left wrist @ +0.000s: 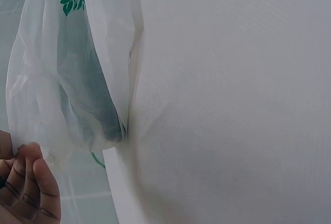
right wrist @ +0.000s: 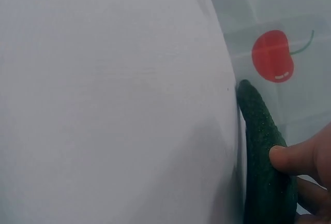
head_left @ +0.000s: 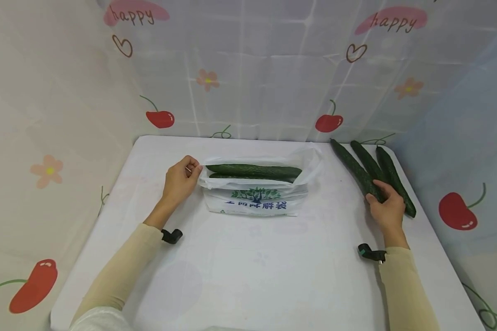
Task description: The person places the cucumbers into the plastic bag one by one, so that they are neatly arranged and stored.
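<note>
A white plastic bag with a green tree print lies at the middle of the table, its mouth spread. Inside it, two cucumbers lie side by side. My left hand pinches the bag's left edge between thumb and fingers; the left wrist view shows the bag stretched from those fingertips. Over on the right, my right hand grips the near end of a cucumber, thumb on its side. In the right wrist view the thumb presses on this cucumber. Two more cucumbers lie just beside it.
A white table spreads under everything, its right edge close to the outermost cucumber. Printed curtains with cherries and flowers hang behind the table and at both sides.
</note>
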Tool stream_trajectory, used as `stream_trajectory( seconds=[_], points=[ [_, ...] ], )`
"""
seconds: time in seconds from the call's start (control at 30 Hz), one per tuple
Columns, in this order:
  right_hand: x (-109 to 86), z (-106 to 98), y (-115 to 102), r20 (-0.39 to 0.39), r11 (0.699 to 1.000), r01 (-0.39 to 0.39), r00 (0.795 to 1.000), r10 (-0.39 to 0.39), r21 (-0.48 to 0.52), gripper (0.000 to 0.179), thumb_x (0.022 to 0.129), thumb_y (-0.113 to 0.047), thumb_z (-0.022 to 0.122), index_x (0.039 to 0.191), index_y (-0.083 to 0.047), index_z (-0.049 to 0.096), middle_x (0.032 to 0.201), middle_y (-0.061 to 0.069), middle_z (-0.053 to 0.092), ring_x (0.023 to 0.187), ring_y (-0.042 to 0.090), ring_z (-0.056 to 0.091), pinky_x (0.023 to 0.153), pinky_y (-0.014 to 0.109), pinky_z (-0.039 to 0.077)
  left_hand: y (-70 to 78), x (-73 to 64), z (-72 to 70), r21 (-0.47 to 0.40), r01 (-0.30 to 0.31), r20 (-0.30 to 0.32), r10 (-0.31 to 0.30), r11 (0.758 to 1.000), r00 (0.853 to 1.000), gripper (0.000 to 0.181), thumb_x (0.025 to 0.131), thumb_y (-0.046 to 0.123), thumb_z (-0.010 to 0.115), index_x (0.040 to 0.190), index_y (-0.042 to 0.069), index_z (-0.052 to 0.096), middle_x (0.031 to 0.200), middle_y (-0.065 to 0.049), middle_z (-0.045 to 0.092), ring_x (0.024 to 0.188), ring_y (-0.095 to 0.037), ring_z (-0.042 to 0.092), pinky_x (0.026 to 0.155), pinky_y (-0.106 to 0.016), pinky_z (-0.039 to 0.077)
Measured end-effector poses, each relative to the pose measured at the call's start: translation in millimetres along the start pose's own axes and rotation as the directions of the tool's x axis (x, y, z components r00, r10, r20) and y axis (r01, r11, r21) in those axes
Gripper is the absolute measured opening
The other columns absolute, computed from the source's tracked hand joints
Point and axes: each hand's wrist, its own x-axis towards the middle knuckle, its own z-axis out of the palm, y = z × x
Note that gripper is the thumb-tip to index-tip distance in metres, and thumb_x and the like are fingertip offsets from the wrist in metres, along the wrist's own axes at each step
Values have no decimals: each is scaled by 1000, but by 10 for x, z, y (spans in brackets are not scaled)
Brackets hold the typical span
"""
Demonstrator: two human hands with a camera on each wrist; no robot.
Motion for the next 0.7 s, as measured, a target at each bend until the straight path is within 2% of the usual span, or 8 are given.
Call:
stream_trajectory(
  seconds=[0.47, 0.7],
  points=[
    [-56, -66, -14, 15, 999, 20, 1000, -21, 28, 55, 105, -11, 66, 158, -21, 54, 170, 9, 47, 161, 34, 40, 132, 57, 31, 9, 7, 7, 2, 1, -10, -1, 1000, 1000, 14, 107, 24, 68, 104, 11, 68, 89, -6, 68, 72, -18, 61, 62, -28, 46],
    [-104, -115, -38, 5, 997, 62, 998, -62, 53, 52, 105, -11, 68, 155, -22, 58, 167, 9, 50, 159, 32, 44, 131, 56, 34, 2, 23, 24, -11, -1, -9, 1, 1000, 1000, 14, 106, 24, 68, 104, 10, 68, 89, -7, 68, 74, -19, 62, 64, -28, 47]
  ],
)
